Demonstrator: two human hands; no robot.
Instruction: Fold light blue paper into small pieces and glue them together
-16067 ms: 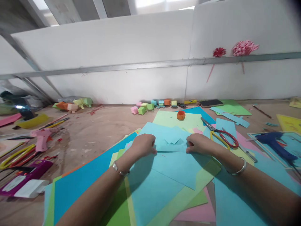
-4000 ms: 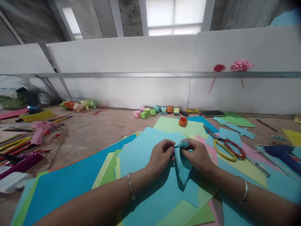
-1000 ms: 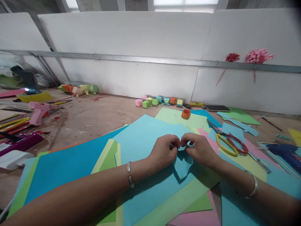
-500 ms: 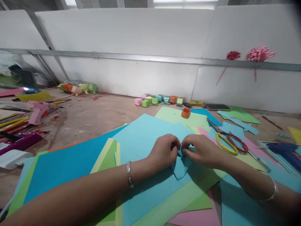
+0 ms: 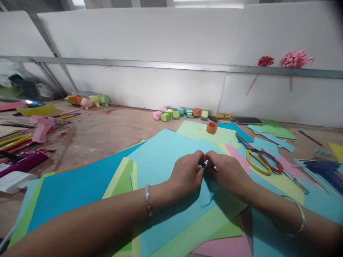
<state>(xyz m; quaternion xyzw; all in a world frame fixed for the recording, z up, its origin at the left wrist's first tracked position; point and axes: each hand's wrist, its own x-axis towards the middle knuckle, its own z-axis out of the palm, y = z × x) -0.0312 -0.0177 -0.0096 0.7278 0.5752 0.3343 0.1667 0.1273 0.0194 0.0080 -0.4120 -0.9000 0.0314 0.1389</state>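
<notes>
Where the white wall panels (image 5: 150, 35) meet it at the back, the brown counter (image 5: 107, 132) spreads wide and carries everything else. Most of its near half is covered by overlapping paper: a deep blue sheet (image 5: 75, 185) on the left, a light blue sheet (image 5: 166, 150) in the middle, and a pale green sheet (image 5: 195, 130) behind that.

Over the light blue sheet, both forearms come in from the near edge and meet. The left hand (image 5: 187, 173) and the right hand (image 5: 227, 171) sit knuckle to knuckle, fingertips touching. Each grip is closed, pinching the top of a small folded blue paper piece (image 5: 205, 191), whose pointed lower end hangs down between the wrists against the sheets. How the fold itself looks under the fingers seems hidden, so I cannot tell its shape there.

To the far right lies a blue glue gun (image 5: 325, 169), and at the far left a pink glue gun (image 5: 43, 125). Scissors (image 5: 264, 162) with one yellow and one red handle rest just right of the right hand, blades pointing away. A dark phone (image 5: 248, 120) lies near the wall. A row of small paper boxes (image 5: 182, 113) in pink, green, blue and orange stands along the wall, and a single orange paper box (image 5: 211, 127) sits on the pale green sheet, beyond the hands.
</notes>
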